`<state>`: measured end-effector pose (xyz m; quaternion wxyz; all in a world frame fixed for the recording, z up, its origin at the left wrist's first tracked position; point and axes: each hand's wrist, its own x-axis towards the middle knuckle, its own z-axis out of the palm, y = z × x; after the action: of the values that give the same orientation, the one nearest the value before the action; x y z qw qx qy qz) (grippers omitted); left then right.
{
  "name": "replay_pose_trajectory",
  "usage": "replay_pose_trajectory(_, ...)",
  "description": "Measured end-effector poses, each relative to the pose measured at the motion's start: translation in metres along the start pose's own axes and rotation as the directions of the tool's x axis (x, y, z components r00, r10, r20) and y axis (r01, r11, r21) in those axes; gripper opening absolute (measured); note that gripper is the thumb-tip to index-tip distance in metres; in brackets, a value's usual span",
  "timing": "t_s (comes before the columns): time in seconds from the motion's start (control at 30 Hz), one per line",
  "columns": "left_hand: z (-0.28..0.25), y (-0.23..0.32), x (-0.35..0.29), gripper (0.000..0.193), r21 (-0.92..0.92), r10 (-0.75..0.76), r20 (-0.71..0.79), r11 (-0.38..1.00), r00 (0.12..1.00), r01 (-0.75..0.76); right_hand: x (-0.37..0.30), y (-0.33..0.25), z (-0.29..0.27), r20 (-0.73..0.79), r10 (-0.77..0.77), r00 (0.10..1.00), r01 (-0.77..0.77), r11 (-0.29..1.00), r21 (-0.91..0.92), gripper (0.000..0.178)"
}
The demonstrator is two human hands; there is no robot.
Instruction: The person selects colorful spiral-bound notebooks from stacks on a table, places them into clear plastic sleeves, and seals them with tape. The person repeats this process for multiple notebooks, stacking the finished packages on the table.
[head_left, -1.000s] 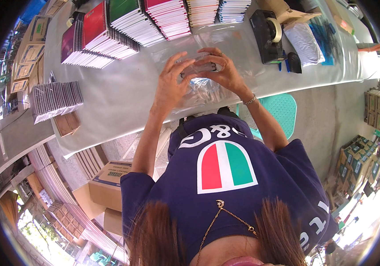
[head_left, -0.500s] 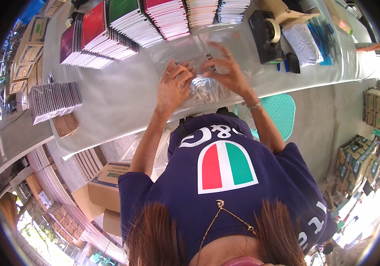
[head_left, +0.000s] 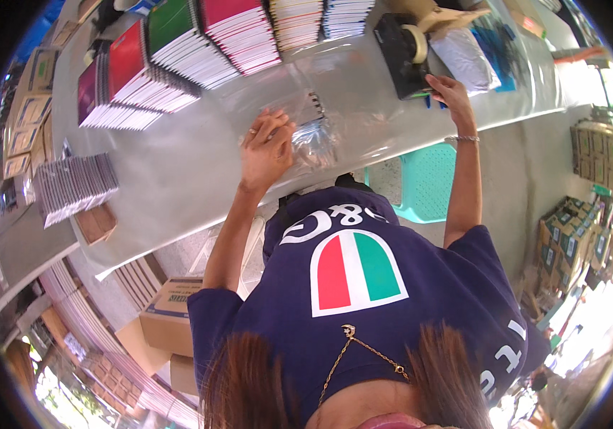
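Clear plastic wrap (head_left: pixel 314 143) lies on the table (head_left: pixel 171 154), left of the black tape dispenser (head_left: pixel 396 64) and nearer the person. A ringed dark-and-white edge (head_left: pixel 316 107) shows at it; what that belongs to is hard to make out. The left hand (head_left: pixel 268 143) rests on the wrap with bent fingers; whether it grips or only presses cannot be told. The right hand (head_left: pixel 447 91) has its fingers drawn together at the dispenser's near end, too small to show whether tape is pinched between them. By my judgement the work is partway: the wrap is laid out under one hand, yet parts look loose and no tape can be made out on it.

Left of the dispenser and farther back, coloured notebooks (head_left: pixel 213 57) stand in tall stacks. A white packet (head_left: pixel 466 61) lies just right of the dispenser, leaving the right hand little room on that side. Brown cardboard (head_left: pixel 453 16) sits behind it, and a green stool (head_left: pixel 428 186) stands on its near side, below the table.
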<state>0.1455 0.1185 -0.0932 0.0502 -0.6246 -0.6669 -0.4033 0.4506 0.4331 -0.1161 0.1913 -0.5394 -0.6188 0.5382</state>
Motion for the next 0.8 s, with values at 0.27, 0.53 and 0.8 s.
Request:
replay_pose_trajectory(0.27, 0.0, -0.002, 0.001, 0.016, 0.023, 0.039, 0.016, 0.999, 0.999, -0.039, -0.017, 0.013, -0.004, 0.002, -0.059, 0.998, 0.054, 0.931, 0.36, 0.032)
replay_pose_trajectory(0.53, -0.004, -0.005, 0.003, 0.016, -0.018, 0.075, 0.0, 0.997, 0.997, -0.075, -0.049, 0.041, -0.004, 0.11, 0.062, 0.992, -0.089, 0.96, 0.265, 0.019)
replay_pose_trajectory(0.8, 0.002, -0.016, 0.001, 0.018, -0.041, 0.194, -0.008, 0.98, 0.981, -0.194, -0.07, 0.047, 0.021, -0.41, -0.028, 0.912, -0.176, 0.875, -0.451, 0.01)
